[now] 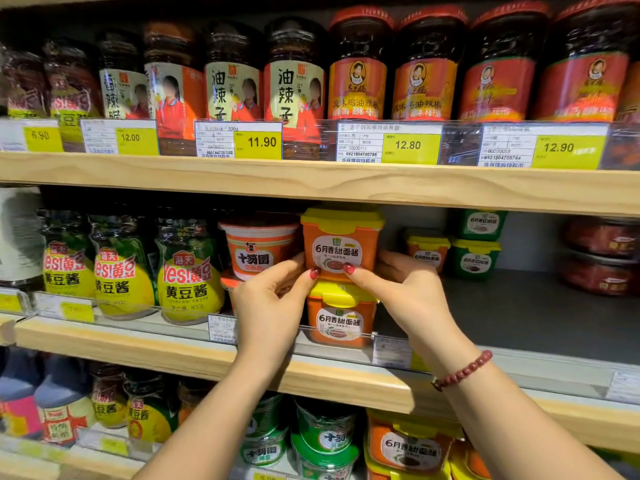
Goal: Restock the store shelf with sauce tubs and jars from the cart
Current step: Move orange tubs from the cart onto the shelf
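On the shelf (519, 313), left hand (270, 306) and right hand (408, 289) pinch the upper tub (341, 244), likely to square it on the lower tub (341, 317).

Middle shelf (536, 313): upper tub (341, 242) stacked on lower tub (339, 320) at the front edge, round tub (258, 249) just beside them on the left, paste jars (187, 271) in a row further left, rear tubs (474, 258) stacked at the back right. Left hand (270, 306) holds the upper tub's left side, right hand (408, 292) its right. Top shelf (311, 181) above: chilli jars (360, 64) lined along the front.
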